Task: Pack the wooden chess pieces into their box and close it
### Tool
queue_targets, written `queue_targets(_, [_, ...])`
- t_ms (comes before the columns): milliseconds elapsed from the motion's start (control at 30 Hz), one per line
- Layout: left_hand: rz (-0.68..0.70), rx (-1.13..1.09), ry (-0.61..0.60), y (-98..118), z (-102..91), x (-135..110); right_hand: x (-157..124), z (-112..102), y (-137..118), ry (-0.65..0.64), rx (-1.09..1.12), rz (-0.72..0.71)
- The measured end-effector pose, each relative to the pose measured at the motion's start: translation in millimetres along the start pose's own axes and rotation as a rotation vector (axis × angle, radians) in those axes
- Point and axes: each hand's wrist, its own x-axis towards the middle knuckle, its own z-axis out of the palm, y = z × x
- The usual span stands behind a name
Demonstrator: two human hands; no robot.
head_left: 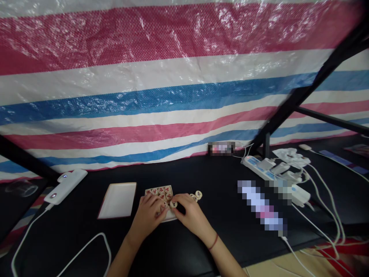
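Works at a black table [184, 173] before a tarpaulin [161, 90] striped in red, white and blue, with a black metal frame at both sides. With the right hand [189, 211], pinches a round xiangqi piece [173, 204] between thumb and fingers, over the right side of a shallow box [170, 216]. With the left hand [150, 209], curls over the left and near part of the same box, hiding some of the contents; cannot tell of any grip beneath those fingers. At the far end of the box, shows more flat-lying pieces [161, 190] in rows, red characters upward; nearer, shows bare white bottom.

By the look, should be light, hard and stiff to handle, probably wood or plastic, smooth enough to slip or roll if caught off-centre, yet unlikely to break. Best to hold by the round rim, thumb and forefinger opposite, leaving the marked face free. Better to steady the thin-walled box lightly, without squeezing.

Just beyond the right hand, has a few loose pieces [198, 194] on the table, close together. Left of the box, and apart from it, has a lid [118, 200], white inside up. Farther left, has a white device [66, 187] on a cable, then a clear cup [21, 188]. Well to the right, has a power strip [252, 163] crowded with white adapters [266, 164], plus a long item [261, 207] too blurred to name.
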Motion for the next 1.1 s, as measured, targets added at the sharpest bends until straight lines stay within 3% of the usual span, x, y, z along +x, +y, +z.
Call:
queue_targets(167, [0.047,0.025,0.014,-1,0.5,-25,1,12,-1,-0.045,-0.196,-0.082])
queue_targets(333, [0.092,0.024,0.032,-2,8.7,-39,5,14,1,-0.024,-0.251,-0.078])
queue_targets(533, [0.044,0.074,-0.037,-1,7.3,-28,10,-6,16,0.080,-0.246,-0.005])
queue_targets(767, [0.018,0.100,-0.062,0,7.2,-21,14,-16,24,-0.145,-0.362,-0.056])
queue_targets(1000, [-0.005,0.085,-0.022,0,8.6,-25,22,-11,29,-0.145,-0.395,-0.029])
queue_targets(1100, [-0.012,0.086,0.051,-1,8.4,-27,22,-16,24,-0.093,-0.333,0.000])
